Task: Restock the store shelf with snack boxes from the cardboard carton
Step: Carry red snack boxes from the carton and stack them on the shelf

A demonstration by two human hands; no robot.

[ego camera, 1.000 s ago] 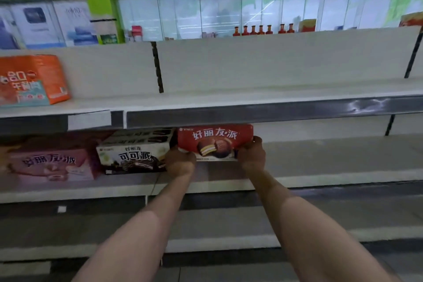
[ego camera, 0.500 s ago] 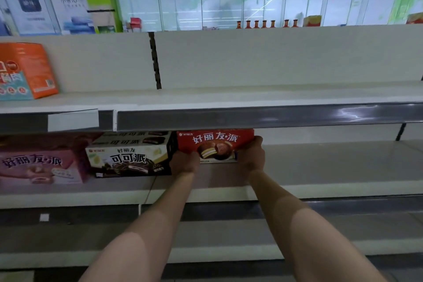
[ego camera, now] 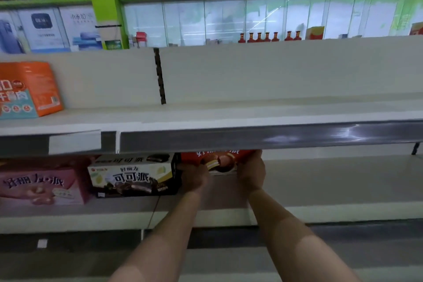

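A red snack box (ego camera: pixel 219 162) stands on the middle shelf (ego camera: pixel 332 190), its top edge hidden behind the upper shelf's grey price rail (ego camera: pixel 263 139). My left hand (ego camera: pixel 193 177) grips its left end and my right hand (ego camera: pixel 251 174) grips its right end. The red box sits right beside a black-and-white snack box (ego camera: pixel 132 176), and a pink snack box (ego camera: pixel 39 186) stands further left. The cardboard carton is out of view.
An orange box (ego camera: pixel 29 89) stands on the upper shelf (ego camera: pixel 251 110) at the far left. The middle shelf stretches bare to the right of my hands. A lower shelf (ego camera: pixel 366 256) runs below. Red bottles (ego camera: pixel 267 36) line a far counter.
The red box has gone deeper under the upper shelf, so the price rail now covers its top. The view has tilted up and both hands stay on the box.
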